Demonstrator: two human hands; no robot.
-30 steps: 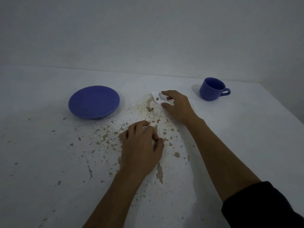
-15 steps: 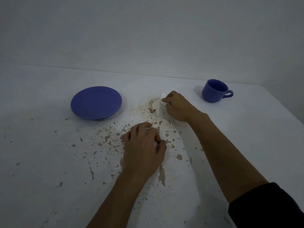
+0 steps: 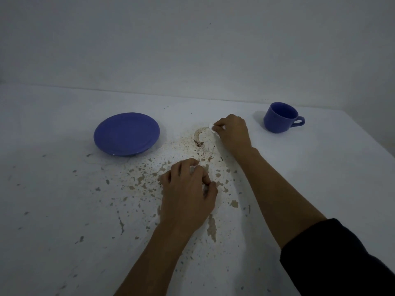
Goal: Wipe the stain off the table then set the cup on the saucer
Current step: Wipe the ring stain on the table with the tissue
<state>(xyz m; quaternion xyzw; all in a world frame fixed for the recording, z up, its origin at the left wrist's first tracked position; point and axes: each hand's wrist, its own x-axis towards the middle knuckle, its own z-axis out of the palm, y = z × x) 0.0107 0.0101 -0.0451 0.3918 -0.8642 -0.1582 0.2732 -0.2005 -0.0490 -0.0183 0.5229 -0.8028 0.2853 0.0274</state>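
Note:
A brown ring-shaped stain (image 3: 198, 137) marks the white table (image 3: 320, 178) between the blue saucer (image 3: 127, 133) on the left and the blue cup (image 3: 280, 117) on the right. My right hand (image 3: 232, 133) presses a small white tissue (image 3: 212, 128) onto the table at the stain's upper right edge. The cup stands upright just right of that hand, handle pointing right. My left hand (image 3: 188, 195) rests nearer to me with its fingers curled, and something white shows between them.
Chipped, flaking paint patches (image 3: 145, 180) spread across the table's middle around my left hand. A plain wall rises behind the table. The table's right edge runs diagonally past the cup.
My right hand bunched up the tissue and slid it toward the stain's upper right edge. The left hand stayed in place.

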